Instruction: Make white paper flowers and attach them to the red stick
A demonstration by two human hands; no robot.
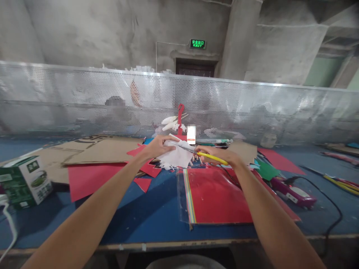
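My left hand [157, 147] pinches a sheet of white paper [181, 158] above the middle of the table. In my right hand [215, 152] is a pair of scissors [212, 157] with long yellow handles. Their metal blades point left and lie across the paper, close to my left fingers. Whether the blades are apart is too blurred to see. White paper scraps and torn red paper [143, 184] lie below and left of the sheet. Just behind the hands stands a phone [191, 135] with a bright screen.
A clear packet of red paper [221, 194] lies at front right. Cardboard sheets [98, 151] and a green-and-white box [26, 181] are on the left. A purple device [295, 195] with a black cable sits on the right. A perforated metal panel [75, 97] closes off the back.
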